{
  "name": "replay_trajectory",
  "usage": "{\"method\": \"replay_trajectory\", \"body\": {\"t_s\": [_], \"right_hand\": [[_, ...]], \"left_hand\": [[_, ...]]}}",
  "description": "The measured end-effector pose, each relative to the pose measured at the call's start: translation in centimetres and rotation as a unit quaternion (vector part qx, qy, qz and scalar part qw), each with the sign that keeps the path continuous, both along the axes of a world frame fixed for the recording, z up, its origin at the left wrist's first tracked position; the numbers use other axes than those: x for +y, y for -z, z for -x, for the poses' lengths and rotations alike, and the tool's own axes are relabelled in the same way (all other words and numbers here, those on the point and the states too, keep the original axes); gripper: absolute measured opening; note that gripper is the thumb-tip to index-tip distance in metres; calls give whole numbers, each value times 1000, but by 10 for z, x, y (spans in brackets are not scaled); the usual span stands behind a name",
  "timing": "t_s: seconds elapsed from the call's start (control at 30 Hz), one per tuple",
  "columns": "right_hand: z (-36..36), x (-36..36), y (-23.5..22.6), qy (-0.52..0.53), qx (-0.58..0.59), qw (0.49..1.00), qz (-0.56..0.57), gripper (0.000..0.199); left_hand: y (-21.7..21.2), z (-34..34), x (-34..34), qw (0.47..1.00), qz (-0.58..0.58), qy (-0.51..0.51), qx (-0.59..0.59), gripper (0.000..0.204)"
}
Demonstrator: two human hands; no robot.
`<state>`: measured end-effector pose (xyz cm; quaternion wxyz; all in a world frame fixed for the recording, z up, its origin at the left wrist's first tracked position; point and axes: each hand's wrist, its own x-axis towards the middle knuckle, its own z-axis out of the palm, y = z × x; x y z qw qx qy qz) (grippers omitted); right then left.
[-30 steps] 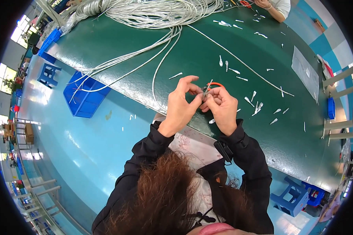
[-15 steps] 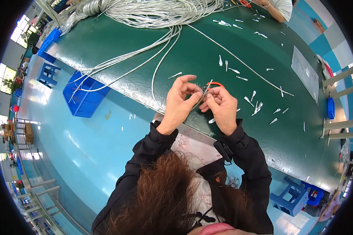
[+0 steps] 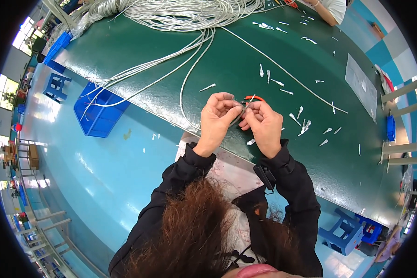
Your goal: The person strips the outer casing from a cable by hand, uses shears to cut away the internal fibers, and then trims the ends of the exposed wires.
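Over the near edge of the green table, my left hand (image 3: 216,121) and my right hand (image 3: 265,124) meet fingertip to fingertip. Both pinch the end of a grey cable (image 3: 183,88), whose frayed fine strands show between the fingers. From there the cable loops past the table edge and back to a big coil. A curved orange piece (image 3: 255,97) shows just beyond my right fingertips; its kind is partly hidden. White scraps of stripped wrapping (image 3: 305,127) lie to the right of my right hand.
A large coil of grey cable (image 3: 190,16) fills the table's far side, with several cable ends hanging over a blue bin (image 3: 99,116) at left. Another person's arm (image 3: 324,14) rests at the far right. A clear plastic sheet (image 3: 360,88) and blue stools (image 3: 343,231) stand out at right.
My left hand has shifted slightly right, its fingers curling in closer to the right hand. Both hands keep their pinch on the cable end.
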<state>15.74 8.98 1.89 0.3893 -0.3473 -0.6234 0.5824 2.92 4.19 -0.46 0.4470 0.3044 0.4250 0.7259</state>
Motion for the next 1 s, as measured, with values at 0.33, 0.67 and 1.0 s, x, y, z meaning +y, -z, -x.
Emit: {"method": "replay_trajectory", "body": {"t_s": [0.33,0.67,1.0], "right_hand": [[1,6,2,-14,57,996,72,11],[-6,13,1,17,89,988,128,13],[-5,13,4,-26,94,985,141,10]], "left_hand": [[6,4,3,999,-2,-2,-47,25],[6,5,3,999,4,7,-54,26],[1,7,1,997,5,44,-71,26]]}}
